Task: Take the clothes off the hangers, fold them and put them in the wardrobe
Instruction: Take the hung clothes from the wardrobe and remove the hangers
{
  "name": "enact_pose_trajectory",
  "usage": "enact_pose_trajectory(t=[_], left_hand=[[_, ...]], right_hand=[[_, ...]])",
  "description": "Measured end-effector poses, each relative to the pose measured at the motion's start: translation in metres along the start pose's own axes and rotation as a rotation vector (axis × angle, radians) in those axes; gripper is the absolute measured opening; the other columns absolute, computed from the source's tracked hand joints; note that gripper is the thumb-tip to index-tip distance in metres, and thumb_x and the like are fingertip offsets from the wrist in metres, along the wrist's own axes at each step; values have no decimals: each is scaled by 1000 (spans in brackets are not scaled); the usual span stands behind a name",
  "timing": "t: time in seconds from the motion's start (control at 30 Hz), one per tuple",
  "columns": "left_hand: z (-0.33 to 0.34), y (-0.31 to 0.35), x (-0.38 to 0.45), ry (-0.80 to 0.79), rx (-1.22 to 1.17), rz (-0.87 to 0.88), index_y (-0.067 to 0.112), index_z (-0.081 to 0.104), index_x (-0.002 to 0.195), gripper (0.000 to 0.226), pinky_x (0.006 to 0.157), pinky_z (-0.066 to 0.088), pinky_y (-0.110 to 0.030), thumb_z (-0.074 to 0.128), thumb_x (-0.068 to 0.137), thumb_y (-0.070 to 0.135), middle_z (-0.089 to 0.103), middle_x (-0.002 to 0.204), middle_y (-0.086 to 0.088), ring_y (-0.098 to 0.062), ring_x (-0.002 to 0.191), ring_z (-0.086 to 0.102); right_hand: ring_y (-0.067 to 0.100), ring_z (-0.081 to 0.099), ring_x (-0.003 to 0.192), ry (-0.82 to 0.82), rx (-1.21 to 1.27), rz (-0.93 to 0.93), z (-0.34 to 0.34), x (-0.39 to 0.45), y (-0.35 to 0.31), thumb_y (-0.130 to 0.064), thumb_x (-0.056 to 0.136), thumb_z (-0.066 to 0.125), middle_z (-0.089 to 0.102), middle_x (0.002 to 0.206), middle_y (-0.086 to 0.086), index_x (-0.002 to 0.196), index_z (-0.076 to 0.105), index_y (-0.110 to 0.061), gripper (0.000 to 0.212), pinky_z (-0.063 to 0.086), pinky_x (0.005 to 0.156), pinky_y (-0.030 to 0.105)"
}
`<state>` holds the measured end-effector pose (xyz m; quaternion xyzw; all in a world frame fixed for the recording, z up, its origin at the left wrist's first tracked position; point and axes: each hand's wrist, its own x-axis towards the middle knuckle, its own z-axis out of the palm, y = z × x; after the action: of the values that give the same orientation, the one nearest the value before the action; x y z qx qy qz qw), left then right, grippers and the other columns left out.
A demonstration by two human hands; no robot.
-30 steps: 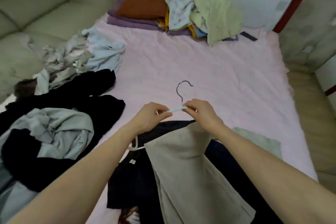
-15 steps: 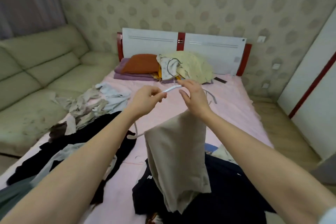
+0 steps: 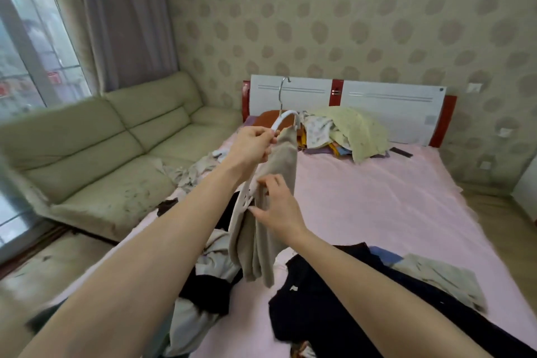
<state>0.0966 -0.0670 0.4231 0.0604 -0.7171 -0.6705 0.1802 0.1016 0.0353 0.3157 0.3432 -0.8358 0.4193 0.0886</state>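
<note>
Left hand is pinching the white plastic hanger; right hand is pinching the limp, light beige garment, best gripped near its top fold.

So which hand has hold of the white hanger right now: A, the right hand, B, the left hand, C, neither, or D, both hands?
B: the left hand grips the white hanger up high, while the right hand is lower, on the beige garment that hangs from it.
</note>
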Motion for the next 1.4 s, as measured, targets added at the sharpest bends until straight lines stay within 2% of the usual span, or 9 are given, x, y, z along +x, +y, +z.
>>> enact_pose_trajectory(t=[0.13, 0.53, 0.63, 0.7, 0.87, 0.97, 1.07, 1.3, 1.4], left_hand=[[-31, -10, -3, 110, -46, -47, 5, 63, 81, 26, 36, 27, -15, 45, 100, 5, 52, 70, -6, -4, 38, 31], [-79, -69, -9, 413, 54, -137, 5, 59, 68, 27, 40, 28, -19, 52, 95, 3, 45, 56, -4, -6, 38, 35], [-80, -74, -7, 380, 44, -214, 3, 61, 79, 21, 35, 26, -16, 48, 95, 1, 48, 62, -3, -3, 33, 34], [-83, -82, -10, 303, 68, -265, 3, 61, 79, 23, 34, 25, -14, 46, 95, -1, 48, 64, -4, -1, 30, 33], [-84, -88, -19, 116, 134, -302, 2, 66, 86, 18, 35, 22, -15, 51, 93, 4, 49, 65, -1, -3, 35, 31], [-88, -79, -20, 59, 230, -266, 2, 72, 89, 18, 38, 21, -17, 61, 91, 15, 49, 57, 3, -8, 40, 31], [-94, -71, -22, 26, 304, -223, 13, 76, 83, 23, 44, 20, -22, 66, 91, 32, 44, 47, 10, -9, 42, 30], [-97, -86, -21, 91, 500, -89, 12, 78, 81, 30, 53, 30, -23, 70, 87, 40, 44, 58, -1, -10, 54, 37], [-98, -93, -18, 112, 576, -61, 4, 77, 80, 29, 51, 31, -22, 71, 87, 32, 47, 57, 3, -5, 48, 34]], right_hand=[[18, 51, 74, 33, -31, -39, 20, 5, -11, -7, 82, 58, 53, 86, -2, 89, 46, -16, 17, 43, 64, 34], [16, 45, 59, 81, -2, -285, 51, 5, -26, 3, 72, 61, 50, 70, -3, 68, 46, -13, 22, 34, 55, 25], [19, 58, 72, -328, -41, -172, 48, -7, -7, -11, 76, 68, 61, 78, -2, 80, 60, -12, 9, 50, 66, 36], [12, 63, 79, -573, 26, -37, 43, -12, 10, -28, 78, 77, 68, 85, -4, 94, 68, -14, 23, 51, 73, 28], [18, 60, 93, -96, 119, 335, 42, 8, 44, -16, 94, 54, 67, 104, 4, 105, 65, -8, 18, 45, 81, 30], [19, 48, 111, -69, 263, 633, 42, 15, 62, -12, 98, 43, 49, 137, 9, 137, 43, -6, 39, 37, 86, 28], [21, 46, 111, -62, 391, 740, 47, 23, 75, -16, 100, 42, 44, 139, 7, 145, 31, -7, 47, 36, 85, 30], [25, 47, 75, 73, 249, 685, 60, 35, 101, -12, 96, 47, 54, 76, 6, 81, 55, -5, 19, 35, 57, 31], [25, 52, 68, 63, -26, 619, 57, 38, 104, -11, 96, 48, 59, 78, 5, 72, 58, -4, 28, 36, 55, 30]])
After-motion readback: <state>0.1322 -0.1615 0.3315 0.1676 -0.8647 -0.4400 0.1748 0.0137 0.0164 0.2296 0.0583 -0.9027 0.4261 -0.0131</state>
